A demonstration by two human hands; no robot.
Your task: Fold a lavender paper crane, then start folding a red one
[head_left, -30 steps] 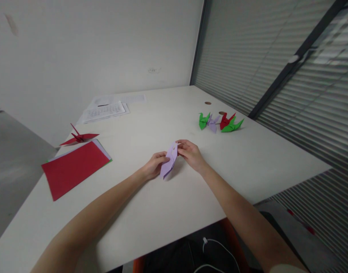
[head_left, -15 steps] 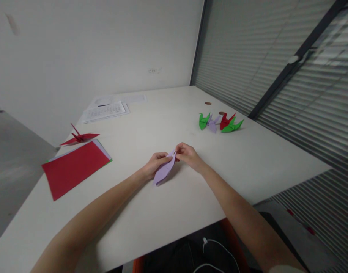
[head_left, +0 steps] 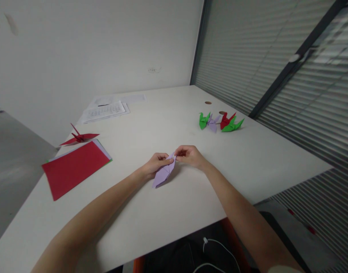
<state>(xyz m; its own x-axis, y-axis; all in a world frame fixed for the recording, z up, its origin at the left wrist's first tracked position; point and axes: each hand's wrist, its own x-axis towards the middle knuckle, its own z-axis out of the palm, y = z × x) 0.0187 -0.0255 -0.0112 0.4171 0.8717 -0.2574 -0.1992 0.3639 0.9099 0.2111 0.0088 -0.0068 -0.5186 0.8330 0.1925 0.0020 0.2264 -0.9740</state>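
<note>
A folded sheet of lilac origami paper (head_left: 163,174), long and pointed with creases, is between my hands just over the white table. My left hand (head_left: 157,165) grips it from the left, thumb on top and fingers behind. At its upper right end, my right hand (head_left: 190,155) pinches the edge between thumb and index finger; the other fingers are curled. The paper's lower tip points toward me, and part of its far side is hidden by my left fingers.
On the left lie a red paper sheet (head_left: 77,168) atop others and a red paper crane (head_left: 80,138). Printed pages (head_left: 105,111) lie farther back. Several folded cranes, including a green one (head_left: 203,121), stand at the back right near the window blinds (head_left: 233,68).
My right hand has shifted slightly down and right along the paper's upper end. The lilac paper has turned a little, showing more of its creased face.
</note>
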